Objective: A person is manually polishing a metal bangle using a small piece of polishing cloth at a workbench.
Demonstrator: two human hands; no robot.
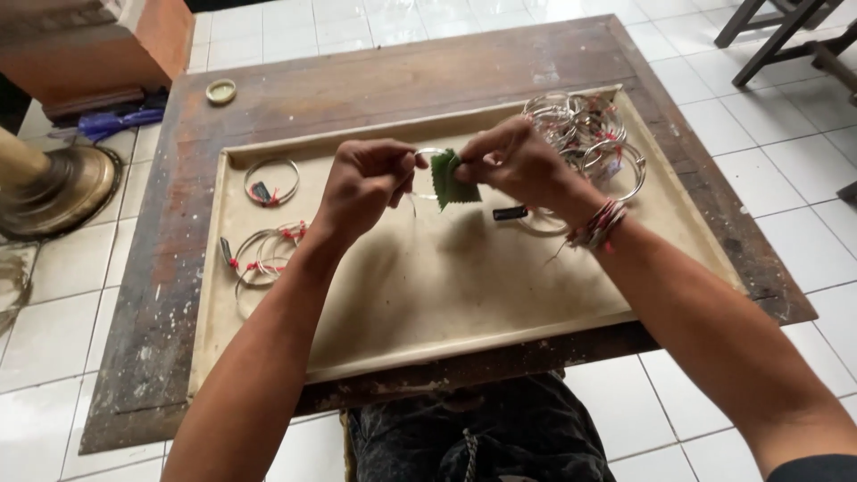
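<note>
A dark, worn wooden board (pixel 375 85) lies flat on the white tile floor (pixel 54 330). A big pale tray (pixel 464 303) sits on the board and covers most of it. A small round lid (pixel 220 91) rests on the board, just beyond the tray's far left corner.

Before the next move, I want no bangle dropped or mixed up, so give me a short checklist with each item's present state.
1. Left hand pinches the silver bangle: ok.
2. Right hand grips the green abrasive pad against that bangle: ok.
3. Work held over the beige tray, not past its rim: ok.
4. Pile of bangles at the tray's right, apart from the tagged bangles at its left: ok.
5. Bangle's surface finish: cannot tell, too small.
</note>
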